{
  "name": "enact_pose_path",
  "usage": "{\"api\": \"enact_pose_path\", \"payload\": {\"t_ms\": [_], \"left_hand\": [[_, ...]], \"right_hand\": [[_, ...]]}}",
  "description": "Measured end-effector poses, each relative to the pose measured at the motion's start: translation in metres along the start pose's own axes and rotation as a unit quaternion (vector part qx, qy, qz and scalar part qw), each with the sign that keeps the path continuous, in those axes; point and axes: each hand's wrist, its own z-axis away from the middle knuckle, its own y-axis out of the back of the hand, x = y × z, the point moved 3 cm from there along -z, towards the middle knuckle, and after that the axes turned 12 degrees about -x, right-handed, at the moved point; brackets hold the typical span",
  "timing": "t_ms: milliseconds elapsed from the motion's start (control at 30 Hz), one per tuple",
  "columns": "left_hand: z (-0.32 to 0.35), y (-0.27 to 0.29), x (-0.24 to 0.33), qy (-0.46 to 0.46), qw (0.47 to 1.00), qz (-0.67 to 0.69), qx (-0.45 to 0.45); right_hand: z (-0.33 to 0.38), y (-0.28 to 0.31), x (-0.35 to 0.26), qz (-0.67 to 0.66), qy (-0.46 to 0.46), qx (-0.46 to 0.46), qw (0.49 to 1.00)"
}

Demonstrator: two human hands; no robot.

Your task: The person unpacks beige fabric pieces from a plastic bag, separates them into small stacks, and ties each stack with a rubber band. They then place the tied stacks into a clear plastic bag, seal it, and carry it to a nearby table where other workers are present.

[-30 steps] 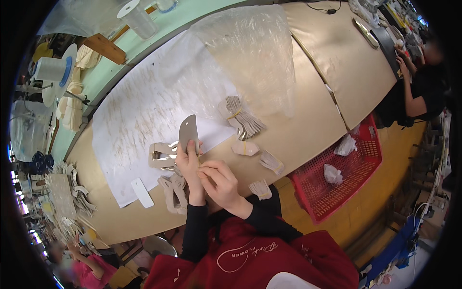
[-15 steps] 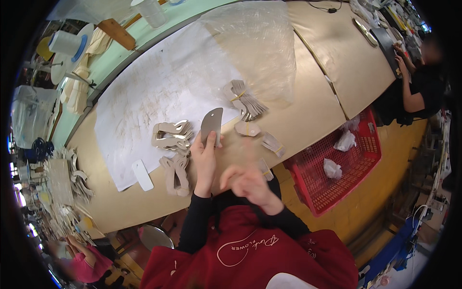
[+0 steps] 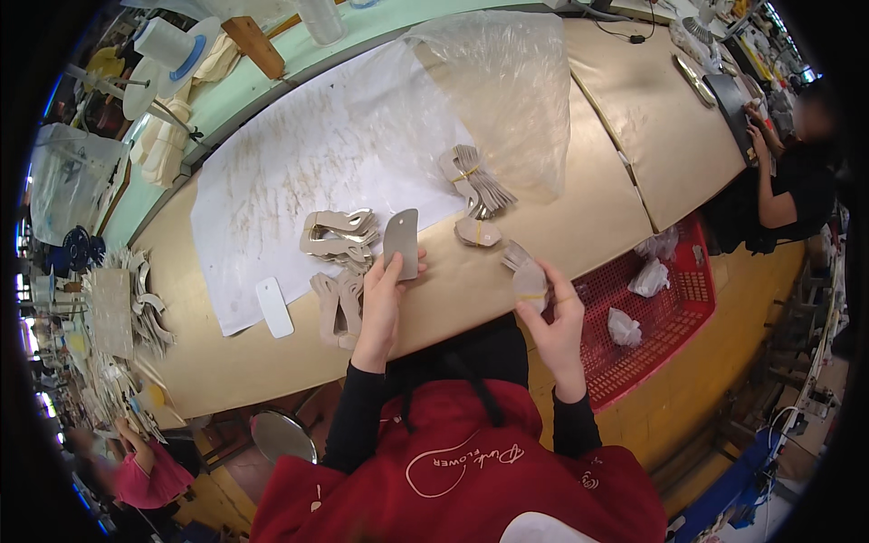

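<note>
My left hand point(image 3: 384, 303) is closed on a flat grey piece point(image 3: 402, 242) with a rounded top and a small hole, held upright over the table. At the table's front edge, my right hand point(image 3: 557, 321) grips a small bundle of grey cut pieces point(image 3: 530, 282) with a yellow band round it. Between the hands and further back lie another small banded bundle point(image 3: 478, 233) and a larger fanned bundle point(image 3: 480, 181). Left of my left hand are curved cut pieces in a banded bundle point(image 3: 339, 237), with a second curved bundle point(image 3: 337, 308) nearer me.
White paper point(image 3: 262, 199) and clear plastic sheeting point(image 3: 507, 81) cover part of the table. A white rounded card point(image 3: 274, 308) lies at left. A red crate point(image 3: 665, 317) with white plastic bags stands below the right edge. Other people point(image 3: 783, 172) work at far right and lower left.
My right hand has moved right and forward from in front of my body and taken hold of the small banded bundle. My left hand still holds the grey piece. The view has shifted slightly.
</note>
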Motion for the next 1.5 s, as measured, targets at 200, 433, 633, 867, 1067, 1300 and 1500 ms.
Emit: {"api": "enact_pose_path", "payload": {"t_ms": [200,433,633,867,1067,1300,1500], "left_hand": [[0.007,-0.003,-0.007,0.032,0.995,0.092,-0.027],[0.016,-0.009,-0.007,0.086,0.968,0.221,-0.077],[0.015,-0.01,-0.009,0.077,0.973,0.205,-0.079],[0.022,0.005,-0.013,0.064,0.976,0.206,-0.014],[0.02,0.004,-0.02,0.032,0.99,0.139,-0.004],[0.016,-0.012,-0.015,-0.017,0.996,0.064,-0.057],[0.024,-0.051,-0.015,-0.092,0.985,-0.047,-0.135]], "right_hand": [[-0.03,-0.011,0.013,0.421,0.075,-0.02,0.904],[-0.025,-0.014,0.012,-0.101,0.026,0.026,0.994],[-0.084,-0.007,-0.02,0.12,0.122,-0.242,0.955],[-0.085,-0.036,-0.003,0.339,0.152,-0.295,0.88],[-0.039,-0.063,0.008,0.341,0.146,-0.131,0.919],[-0.021,-0.069,0.015,-0.253,0.062,-0.117,0.958],[-0.021,-0.084,-0.011,-0.606,0.029,-0.111,0.787]]}}
